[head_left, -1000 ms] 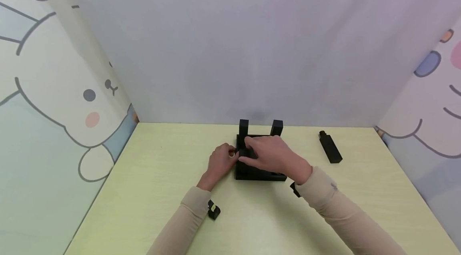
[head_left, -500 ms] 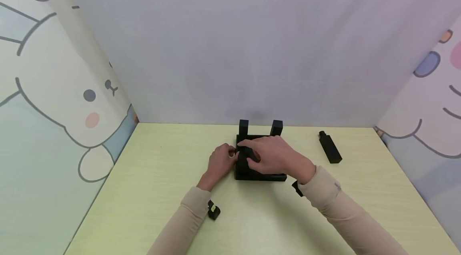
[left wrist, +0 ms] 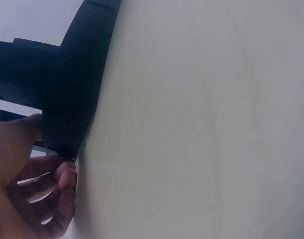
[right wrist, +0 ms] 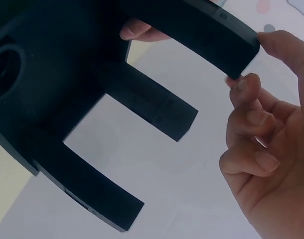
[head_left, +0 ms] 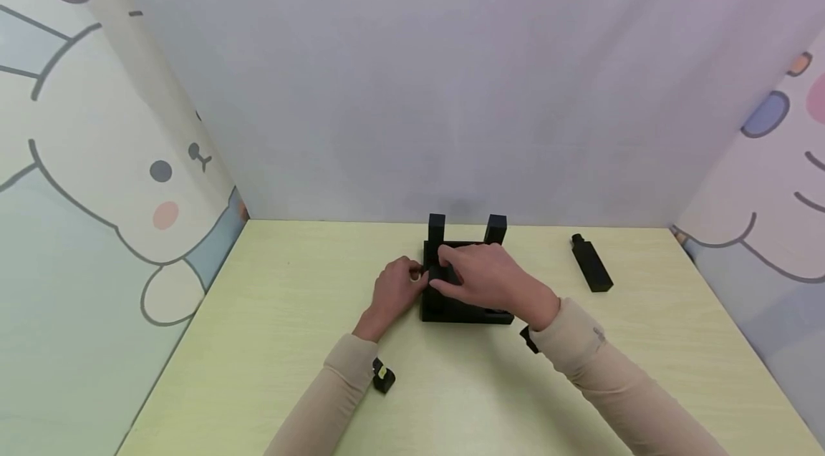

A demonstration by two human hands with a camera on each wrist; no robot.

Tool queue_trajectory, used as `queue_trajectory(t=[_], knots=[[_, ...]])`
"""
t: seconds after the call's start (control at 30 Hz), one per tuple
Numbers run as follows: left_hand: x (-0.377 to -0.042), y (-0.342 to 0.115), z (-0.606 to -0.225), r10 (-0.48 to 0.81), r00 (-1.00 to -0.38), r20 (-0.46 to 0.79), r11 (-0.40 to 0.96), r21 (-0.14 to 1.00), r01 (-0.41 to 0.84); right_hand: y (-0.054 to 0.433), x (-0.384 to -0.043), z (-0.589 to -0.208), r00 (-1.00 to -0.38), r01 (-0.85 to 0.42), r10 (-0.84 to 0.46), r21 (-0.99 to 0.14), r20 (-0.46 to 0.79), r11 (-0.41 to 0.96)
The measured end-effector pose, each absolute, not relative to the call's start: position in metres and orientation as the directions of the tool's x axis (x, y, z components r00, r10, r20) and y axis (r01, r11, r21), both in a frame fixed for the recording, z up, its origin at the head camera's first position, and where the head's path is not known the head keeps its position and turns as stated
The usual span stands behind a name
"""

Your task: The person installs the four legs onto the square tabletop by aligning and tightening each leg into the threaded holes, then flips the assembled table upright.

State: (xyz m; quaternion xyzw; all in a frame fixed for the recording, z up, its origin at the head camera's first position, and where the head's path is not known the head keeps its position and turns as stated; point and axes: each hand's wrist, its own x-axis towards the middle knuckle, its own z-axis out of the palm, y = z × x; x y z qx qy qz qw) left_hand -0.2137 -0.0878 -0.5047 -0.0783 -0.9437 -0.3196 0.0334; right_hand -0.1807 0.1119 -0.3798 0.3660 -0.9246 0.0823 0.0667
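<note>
Beside the black frame (head_left: pixel 467 316), left hand (head_left: pixel 394 291) pinched its left edge between thumb and fingers; above it, right hand (head_left: pixel 485 275) likewise pinched a post (right wrist: pixel 199 32).

A black frame (head_left: pixel 465 315) sits on the pale table (head_left: pixel 258 298), posts (head_left: pixel 436 228) upright.

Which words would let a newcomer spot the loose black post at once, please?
On the pale yellow table, find the black frame, then look to its right. The loose post lies there at a slant, a narrow knob at its far end. Unlike the frame's standing posts, it lies flat, unattached.
</note>
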Motion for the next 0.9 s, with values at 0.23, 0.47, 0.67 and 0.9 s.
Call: queue_trajectory(t=[0.23,0.47,0.67,0.9], knots=[[-0.2152,-0.0884,-0.5047,0.135,-0.982,0.133,0.787,0.588,0.188,0.1081,-0.1805,-0.3856,-0.728,-0.677,-0.651,-0.074,0.215,0.732],[-0.2138,-0.0899,-0.5058,0.134,-0.983,0.125,0.786,0.590,0.183,0.1079,-0.1799,-0.3855,-0.731,-0.672,-0.647,-0.064,0.215,0.738],[-0.2138,-0.0893,-0.5047,0.136,-0.982,0.130,0.783,0.594,0.187,0.1093,-0.1832,-0.3858,-0.716,-0.682,-0.661,-0.022,0.222,0.731],[-0.2138,-0.0879,-0.5028,0.127,-0.982,0.137,0.792,0.582,0.184,0.1090,-0.1886,-0.3884,-0.684,-0.704,-0.683,0.015,0.256,0.710]])
